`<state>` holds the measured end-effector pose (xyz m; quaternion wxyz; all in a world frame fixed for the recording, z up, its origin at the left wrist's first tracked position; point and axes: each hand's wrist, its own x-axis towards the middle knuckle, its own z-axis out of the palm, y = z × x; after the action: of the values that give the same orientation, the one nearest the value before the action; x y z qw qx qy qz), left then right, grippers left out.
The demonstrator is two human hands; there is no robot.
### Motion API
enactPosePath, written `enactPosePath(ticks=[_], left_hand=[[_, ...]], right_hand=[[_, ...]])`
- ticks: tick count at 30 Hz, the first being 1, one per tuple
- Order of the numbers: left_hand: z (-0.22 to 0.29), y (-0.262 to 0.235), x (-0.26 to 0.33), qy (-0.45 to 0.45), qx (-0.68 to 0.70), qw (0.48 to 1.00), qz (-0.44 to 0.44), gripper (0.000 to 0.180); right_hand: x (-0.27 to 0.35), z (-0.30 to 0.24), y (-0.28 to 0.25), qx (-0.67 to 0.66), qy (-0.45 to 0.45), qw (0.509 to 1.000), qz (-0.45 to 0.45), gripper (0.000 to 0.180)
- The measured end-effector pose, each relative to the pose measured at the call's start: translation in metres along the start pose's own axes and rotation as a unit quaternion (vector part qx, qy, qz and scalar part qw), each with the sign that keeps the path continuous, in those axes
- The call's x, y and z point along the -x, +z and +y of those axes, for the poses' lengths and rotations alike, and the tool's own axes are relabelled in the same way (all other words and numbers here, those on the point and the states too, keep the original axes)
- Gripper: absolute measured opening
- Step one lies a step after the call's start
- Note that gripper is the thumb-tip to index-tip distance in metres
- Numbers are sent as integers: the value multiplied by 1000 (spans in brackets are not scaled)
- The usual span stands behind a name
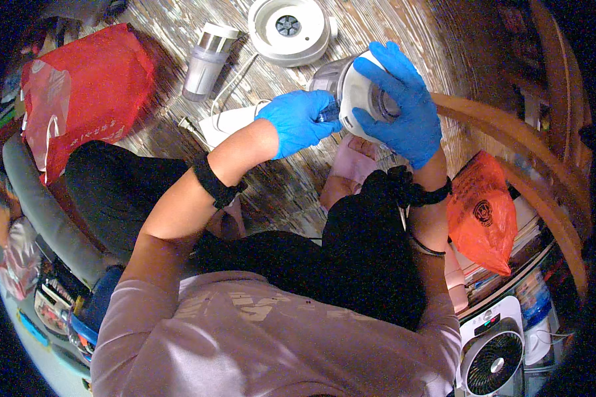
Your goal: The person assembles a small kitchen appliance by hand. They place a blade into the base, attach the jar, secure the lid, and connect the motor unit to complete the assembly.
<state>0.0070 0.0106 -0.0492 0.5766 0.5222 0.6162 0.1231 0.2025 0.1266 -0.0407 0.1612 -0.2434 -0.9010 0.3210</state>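
Note:
Both my hands wear blue gloves. My right hand (400,106) wraps over a clear plastic blender jar with a white collar (351,89), holding it on its side above the wooden floor. My left hand (298,120) is closed against the jar's near end, fingers pinched on something small and dark there that I cannot make out. Beyond the jar lies a round white appliance base (289,30) with a dark hub in its middle. A small clear cup with a white lid (206,61) stands to the left of it, and a white cord (235,79) runs between them.
A red plastic bag (86,92) lies at the left and an orange one (481,215) at the right. A curved wooden chair frame (510,132) arcs along the right. A small white fan (493,354) sits at the lower right. My knees in dark trousers fill the middle.

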Motion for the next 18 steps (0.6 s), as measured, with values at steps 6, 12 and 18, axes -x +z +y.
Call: enactPosePath(ticks=[6,12,18], left_hand=[[3,3,-3,16,-11,999,41,30],[5,15,7,10,-50,997,61,29],[-7,2,3,47,-49,998,17,30]], right_hand=[[-2,-8,4,16,39,998,41,63],[3,-33,24,42,172,975,137,61],[3,-30,12,52,92,993,46,61]])
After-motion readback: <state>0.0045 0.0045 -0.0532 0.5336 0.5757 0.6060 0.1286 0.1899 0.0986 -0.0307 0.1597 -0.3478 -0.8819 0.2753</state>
